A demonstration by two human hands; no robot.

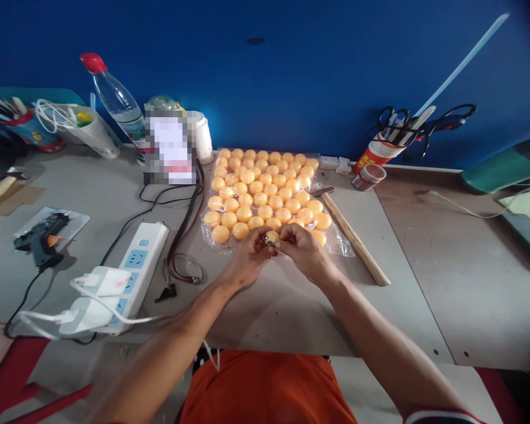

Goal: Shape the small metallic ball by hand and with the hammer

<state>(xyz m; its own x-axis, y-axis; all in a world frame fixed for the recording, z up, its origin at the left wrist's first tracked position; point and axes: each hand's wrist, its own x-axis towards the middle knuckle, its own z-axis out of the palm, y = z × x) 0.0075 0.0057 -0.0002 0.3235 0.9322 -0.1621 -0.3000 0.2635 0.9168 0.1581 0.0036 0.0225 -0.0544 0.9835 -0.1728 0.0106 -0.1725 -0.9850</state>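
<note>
Both of my hands meet just in front of a clear plastic bag (343, 246) of orange balls, which look like table tennis balls. Between the fingertips is a small round shiny piece (271, 237), yellowish with silvery metal bits; its exact kind is too small to tell. My left hand (248, 257) is closed around its left side. From the right, my right hand (307, 253) pinches it with thumb and fingers. The orange balls (260, 199) lie in rows behind the hands. A hammer (357, 240) with a wooden handle lies just right of the bag.
At left are a white power strip (148, 247) with plugged-in chargers, a black glue gun (44, 238) and loose cables (183, 235). A bottle (119, 100), a phone (172, 147) and a white container (202, 138) stand behind. A red cup (375, 152) holds scissors at back right.
</note>
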